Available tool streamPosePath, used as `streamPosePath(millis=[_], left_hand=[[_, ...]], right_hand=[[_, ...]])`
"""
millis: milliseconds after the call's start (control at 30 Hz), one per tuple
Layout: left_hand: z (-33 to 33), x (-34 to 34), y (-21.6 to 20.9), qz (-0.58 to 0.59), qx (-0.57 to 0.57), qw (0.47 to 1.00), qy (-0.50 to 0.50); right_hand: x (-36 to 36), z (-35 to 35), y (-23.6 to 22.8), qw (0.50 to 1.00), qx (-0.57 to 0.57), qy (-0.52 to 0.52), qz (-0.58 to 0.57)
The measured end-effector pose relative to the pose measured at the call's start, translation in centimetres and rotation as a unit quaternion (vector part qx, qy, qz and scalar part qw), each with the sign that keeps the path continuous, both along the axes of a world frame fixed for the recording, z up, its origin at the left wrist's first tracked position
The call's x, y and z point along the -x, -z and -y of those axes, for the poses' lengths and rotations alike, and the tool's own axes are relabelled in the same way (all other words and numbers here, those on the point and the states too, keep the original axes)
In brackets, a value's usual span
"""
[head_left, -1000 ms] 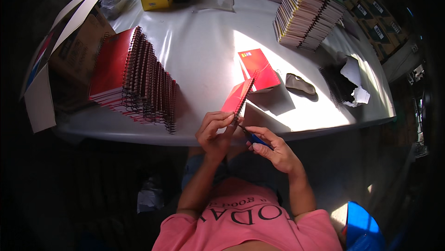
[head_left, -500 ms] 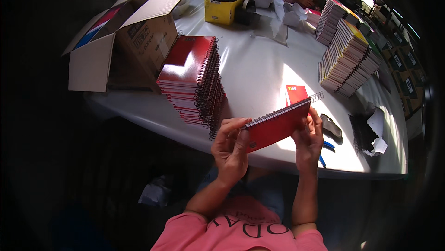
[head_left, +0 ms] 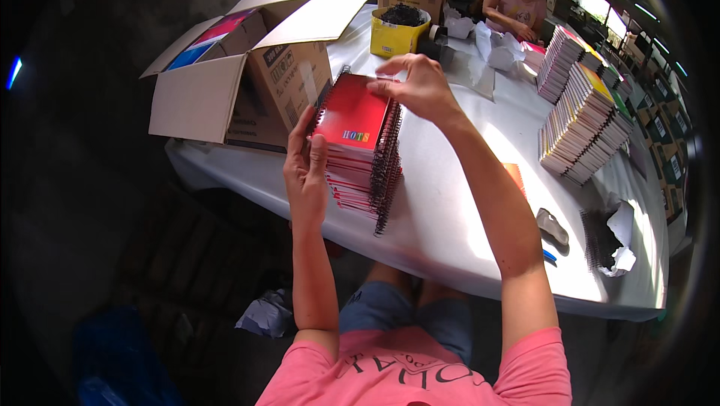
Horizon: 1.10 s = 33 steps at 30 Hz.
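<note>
A red spiral notebook (head_left: 349, 109) lies on top of a tall stack of red spiral notebooks (head_left: 351, 173), whose dark wire coils stick out at the right side. My left hand (head_left: 306, 166) grips its near left corner, thumb at the front edge and fingers along the left side. Over the far right corner, my right hand (head_left: 420, 89) is bent, thumb and fingertips pinching at the notebook's edge; part of that contact is hard to see. A sheet or cover with an orange-red face (head_left: 515, 175) lies partly hidden behind my right forearm.
An open cardboard box (head_left: 281, 79) stands left of the stack. Beyond are a yellow container of black coils (head_left: 401, 29), crumpled paper (head_left: 499, 47) and a seated person (head_left: 516, 1). At right are notebook stacks (head_left: 585, 121), a grey object (head_left: 553, 226), a blue tool (head_left: 550, 256) and loose coils (head_left: 598, 239).
Both hands have moved left and away from me, bringing the notebook from above the near table edge onto the red stack. It now lies flat, cover up. The view has shifted.
</note>
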State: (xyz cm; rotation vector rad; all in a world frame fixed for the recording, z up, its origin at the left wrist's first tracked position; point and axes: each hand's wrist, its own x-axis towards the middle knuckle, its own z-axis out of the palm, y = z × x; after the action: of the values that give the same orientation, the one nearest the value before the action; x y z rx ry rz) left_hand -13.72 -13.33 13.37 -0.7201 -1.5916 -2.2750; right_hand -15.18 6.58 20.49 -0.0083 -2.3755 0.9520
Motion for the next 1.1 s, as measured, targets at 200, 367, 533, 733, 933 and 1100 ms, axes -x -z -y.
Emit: streamPosePath(millis=[200,367,533,733,933,1100], left_hand=[[0.2,0.7,1.3,-0.006,0.015,0.999,0.028],[-0.8,1.3,1.6,-0.011,-0.006,0.999,0.048],[-0.6,1.5,1.8,-0.037,0.02,0.999,0.008],[0.2,-1.6,-0.3,-0.206,0.116,0.924,-0.302],[-3.5,-9.7,-1.1,-0.397,0.049,0.877,-0.268],[-9.4,-14.0,1.4,-0.407,0.191,0.893,-0.021]], right_hand=[[-2.3,-2.4,1.8,0.989,-0.066,0.088,-0.1],[-12.7,-16.5,10.4,0.908,-0.094,0.377,0.157],[-20.9,-16.3,16.2,0.898,0.028,0.345,0.271],[-20.6,-14.5,14.8,0.89,0.066,0.396,0.216],[-21.5,-15.3,15.2,0.912,0.091,0.383,0.115],[-24.6,-9.7,9.7,0.959,0.026,0.273,0.065]])
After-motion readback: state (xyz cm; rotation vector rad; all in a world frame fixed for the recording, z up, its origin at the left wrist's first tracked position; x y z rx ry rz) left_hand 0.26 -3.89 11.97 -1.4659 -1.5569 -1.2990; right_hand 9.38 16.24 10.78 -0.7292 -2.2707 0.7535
